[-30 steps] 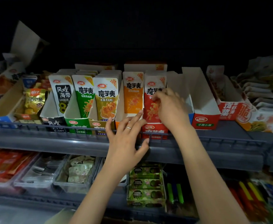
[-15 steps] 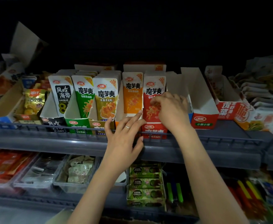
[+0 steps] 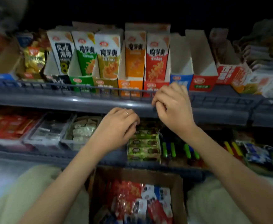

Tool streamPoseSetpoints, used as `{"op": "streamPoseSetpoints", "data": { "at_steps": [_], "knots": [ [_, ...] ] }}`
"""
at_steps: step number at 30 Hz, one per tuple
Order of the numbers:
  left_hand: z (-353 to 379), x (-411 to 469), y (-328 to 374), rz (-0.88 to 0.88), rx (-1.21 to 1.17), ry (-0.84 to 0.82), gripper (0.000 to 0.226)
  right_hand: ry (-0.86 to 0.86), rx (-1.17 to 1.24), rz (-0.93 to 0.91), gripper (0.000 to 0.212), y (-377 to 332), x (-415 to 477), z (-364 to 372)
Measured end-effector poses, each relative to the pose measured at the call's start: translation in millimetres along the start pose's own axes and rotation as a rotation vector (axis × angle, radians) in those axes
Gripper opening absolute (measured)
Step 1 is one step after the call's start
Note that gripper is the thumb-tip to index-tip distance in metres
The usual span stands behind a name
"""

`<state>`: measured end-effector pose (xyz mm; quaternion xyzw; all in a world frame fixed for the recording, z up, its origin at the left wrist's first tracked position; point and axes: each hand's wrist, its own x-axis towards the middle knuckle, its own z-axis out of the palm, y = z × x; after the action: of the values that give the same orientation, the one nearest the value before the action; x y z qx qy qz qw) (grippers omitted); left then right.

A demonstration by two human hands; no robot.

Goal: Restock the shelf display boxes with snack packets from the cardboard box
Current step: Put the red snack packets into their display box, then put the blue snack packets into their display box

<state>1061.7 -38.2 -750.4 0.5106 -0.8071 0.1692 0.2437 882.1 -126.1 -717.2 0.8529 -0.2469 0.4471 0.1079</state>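
— Cardboard box (image 3: 132, 172) low between the forearms, top open. Why there?

— So either hand can drop straight into it. The packets (image 3: 132, 196) lie loose inside, red ones and blue-and-white ones, all well below the shelf (image 3: 51, 101).

— And the hands?

— Both are up at the shelf's front edge, neither in the box. The left hand (image 3: 118, 126) hangs just under that edge, fingers loosely curled, a ring (image 3: 127, 112) on 1 of them; I see nothing in it. The right hand (image 3: 171, 104) is at the rail (image 3: 84, 90), fingers curled tighter toward the palm. Whether it pinches anything I cannot tell; the picture is soft there.

— Which rows need stock?

— 5 full boxes (image 3: 81, 81) hold packets upright, faces forward so shoppers can read them: black, green, olive, orange, red. Right of them the blue box (image 3: 181, 80) and the next red box (image 3: 203, 81) show bare white walls, so I judge those 2 empty.

— Do the blue-and-white packets belong in the blue box?

— Likely, going by colour; the print is too blurred to confirm.

— Next move?

— My guess: a hand goes down for a handful, then stands them on end in the blue box, faces out like the neighbours. A loose grip could spill slippery packets behind the rail.
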Motion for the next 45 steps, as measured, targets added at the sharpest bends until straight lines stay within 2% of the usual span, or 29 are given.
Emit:
{"op": "streamPoseSetpoints", "data": {
  "at_steps": [5,7,9,12,15,17,19,21,24,26,28,31,36,39,41,43,45],
  "knots": [
    [20,-73,26,0.097,-0.023,-0.423,0.027,-0.443,0.137,-0.058,0.022,-30,-97,4],
    [24,-106,32,0.110,-0.052,-0.510,0.030,-0.656,0.184,-0.085,0.023,-40,-139,9],
    [26,-138,33,0.093,-0.090,-0.569,0.031,-0.876,0.240,-0.038,0.023,-49,-183,14],
    [26,-182,28,0.016,-0.139,-0.622,0.035,-1.147,0.366,0.184,0.020,-65,-241,21],
    [24,-219,25,-0.076,-0.144,-0.657,0.039,-1.365,0.510,0.497,0.024,-78,-293,40],
    [26,-238,26,-0.108,-0.149,-0.674,0.039,-1.482,0.571,0.719,0.025,-83,-321,54],
    [29,-250,27,-0.139,-0.173,-0.691,0.040,-1.567,0.550,0.824,0.028,-89,-341,68],
    [35,-260,28,-0.160,-0.204,-0.718,0.039,-1.593,0.501,0.787,0.030,-95,-352,83],
    [40,-268,30,-0.203,-0.249,-0.756,0.033,-1.597,0.307,0.600,0.032,-108,-357,110],
    [44,-267,31,-0.210,-0.262,-0.752,0.026,-1.632,0.224,0.566,0.036,-121,-349,125],
    [48,-262,29,-0.171,-0.277,-0.725,0.019,-1.619,0.187,0.573,0.037,-132,-340,137],
    [53,-254,24,-0.139,-0.262,-0.674,0.020,-1.635,0.086,0.588,0.029,-143,-331,152],
    [59,-252,20,-0.131,-0.240,-0.635,0.017,-1.683,0.002,0.666,0.030,-149,-335,149],
    [63,-261,20,-0.134,-0.265,-0.641,0.021,-1.536,0.059,0.684,0.027,-145,-339,142],
    [66,-267,24,-0.138,-0.265,-0.640,0.025,-1.394,0.135,0.617,0.017,-140,-337,138],
    [70,-271,30,-0.168,-0.262,-0.675,0.028,-1.280,0.280,0.535,0.023,-135,-331,133],
    [74,-275,38,-0.203,-0.311,-0.725,0.028,-1.223,0.506,0.577,0.031,-136,-315,124]
  ]
}}
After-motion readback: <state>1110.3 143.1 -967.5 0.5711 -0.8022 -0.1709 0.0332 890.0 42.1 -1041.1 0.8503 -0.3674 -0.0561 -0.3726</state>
